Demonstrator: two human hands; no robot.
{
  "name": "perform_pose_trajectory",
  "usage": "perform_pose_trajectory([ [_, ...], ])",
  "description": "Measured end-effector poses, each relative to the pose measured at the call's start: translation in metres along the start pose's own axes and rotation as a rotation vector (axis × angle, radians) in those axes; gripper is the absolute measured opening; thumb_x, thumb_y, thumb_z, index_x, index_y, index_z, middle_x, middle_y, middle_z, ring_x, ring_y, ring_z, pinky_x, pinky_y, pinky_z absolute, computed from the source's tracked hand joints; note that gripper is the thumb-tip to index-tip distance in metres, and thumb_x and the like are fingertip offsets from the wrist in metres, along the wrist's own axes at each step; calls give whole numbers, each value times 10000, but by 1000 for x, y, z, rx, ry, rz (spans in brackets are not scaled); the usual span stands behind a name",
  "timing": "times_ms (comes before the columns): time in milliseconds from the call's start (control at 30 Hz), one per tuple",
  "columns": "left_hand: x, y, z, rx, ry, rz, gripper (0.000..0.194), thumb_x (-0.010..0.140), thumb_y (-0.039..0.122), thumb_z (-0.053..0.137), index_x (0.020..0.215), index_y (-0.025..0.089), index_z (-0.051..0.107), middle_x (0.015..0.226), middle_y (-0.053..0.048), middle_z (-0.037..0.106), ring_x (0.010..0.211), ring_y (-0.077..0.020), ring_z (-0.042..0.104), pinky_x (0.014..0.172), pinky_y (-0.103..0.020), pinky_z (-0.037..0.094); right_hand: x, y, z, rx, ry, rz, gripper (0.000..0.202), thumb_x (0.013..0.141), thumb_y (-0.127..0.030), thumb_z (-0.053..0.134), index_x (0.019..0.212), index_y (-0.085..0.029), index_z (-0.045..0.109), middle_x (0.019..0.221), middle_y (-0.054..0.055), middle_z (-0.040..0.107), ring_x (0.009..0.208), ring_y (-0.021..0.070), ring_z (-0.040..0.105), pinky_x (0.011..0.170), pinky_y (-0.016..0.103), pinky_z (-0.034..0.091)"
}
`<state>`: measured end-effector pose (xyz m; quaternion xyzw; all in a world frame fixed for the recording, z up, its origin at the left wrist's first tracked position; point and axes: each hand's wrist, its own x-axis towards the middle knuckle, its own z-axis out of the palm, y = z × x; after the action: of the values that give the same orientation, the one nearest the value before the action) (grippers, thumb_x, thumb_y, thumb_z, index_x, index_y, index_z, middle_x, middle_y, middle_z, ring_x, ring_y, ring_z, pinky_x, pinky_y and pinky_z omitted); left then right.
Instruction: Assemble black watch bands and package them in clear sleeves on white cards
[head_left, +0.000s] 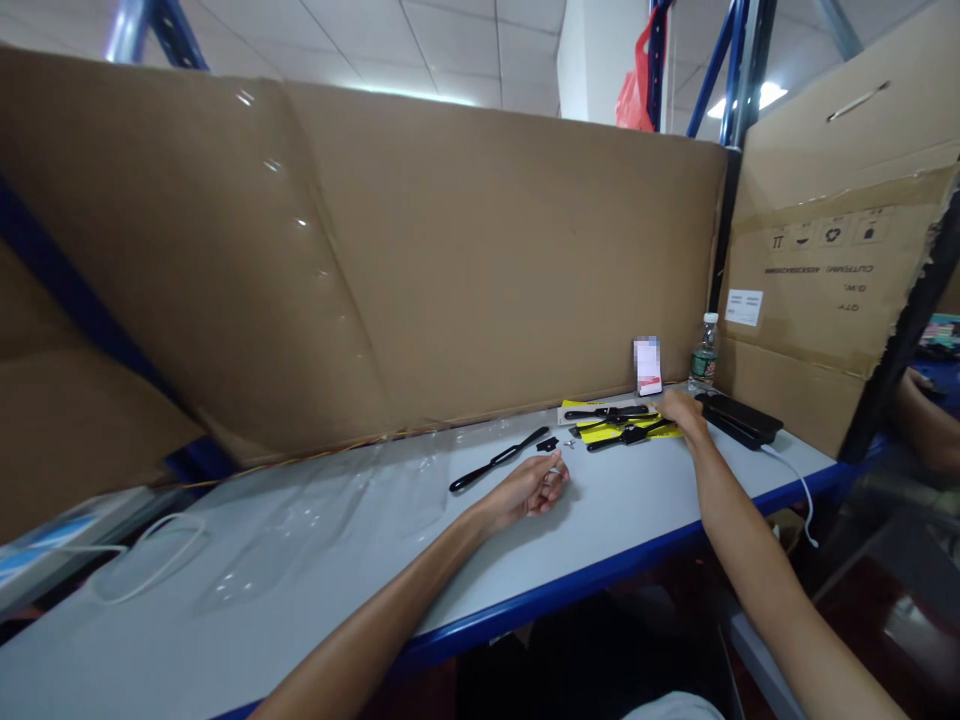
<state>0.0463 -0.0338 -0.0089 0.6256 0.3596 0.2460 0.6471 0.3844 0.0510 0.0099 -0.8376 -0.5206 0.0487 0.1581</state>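
My left hand [531,488] rests low over the table with its fingers curled in. Whether something small is between them is hidden. Just beyond its fingertips lie a small black plate [548,444] and some tiny metal pieces [569,444]. To their left is a black two-handled spokeshave body [501,459] with an open slot in its middle. My right hand [681,408] is farther off, at the right end of several black spokeshaves [628,436] on yellow cards [592,434]. Its fingers point away and down, and what they touch is unclear.
A phone [647,366] leans upright by a water bottle [703,352] at the back. A black case [739,420] with a white cable lies right. Clear plastic [300,530] covers the table's left part. Cardboard [510,260] walls the back; a person's arm [926,420] is far right.
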Motion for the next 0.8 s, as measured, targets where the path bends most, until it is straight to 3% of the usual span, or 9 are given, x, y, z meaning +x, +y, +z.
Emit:
perform_pose_trajectory([
  [100,-1,0,1,20,8,-6,535,820,721,581,824,189,530,546,71,433,381,-68,382,343,-178,170,0,-5,-10,26,133,3,402,964,-316,515,1223,-87,720,1197,274,685,1126,318,667,853,341,498],
  [233,-1,1,1,36,9,-14,538,807,726,592,810,192,528,537,70,436,386,-70,382,339,-177,182,16,-11,-22,14,309,-201,353,974,-261,455,1096,-141,764,1304,200,642,1094,268,671,857,306,490],
  [367,1,1,-1,27,20,-40,566,777,752,608,829,193,542,535,71,442,383,-73,391,330,-178,187,43,-11,-24,-75,269,-356,272,886,-196,552,1067,-162,752,1492,151,488,1055,253,674,835,310,500],
  [500,4,-2,-5,7,21,-48,566,761,744,640,822,188,552,533,66,450,383,-71,400,328,-178,171,70,-11,-22,-122,255,-398,288,874,-183,539,1089,-136,724,1352,175,580,1025,261,675,824,321,495],
  [600,5,-4,-7,-7,29,-49,536,786,713,646,835,186,564,539,61,458,383,-71,409,326,-179,174,84,-13,-21,-126,278,-426,271,876,-193,527,1062,-146,718,1369,174,576,1013,266,677,822,332,491],
  [800,4,-2,-6,8,42,-54,541,776,714,658,838,184,567,537,66,453,383,-72,414,318,-173,194,89,-10,-8,-77,319,-423,229,854,-192,542,1011,-173,708,1402,139,581,961,246,676,784,314,475],
])
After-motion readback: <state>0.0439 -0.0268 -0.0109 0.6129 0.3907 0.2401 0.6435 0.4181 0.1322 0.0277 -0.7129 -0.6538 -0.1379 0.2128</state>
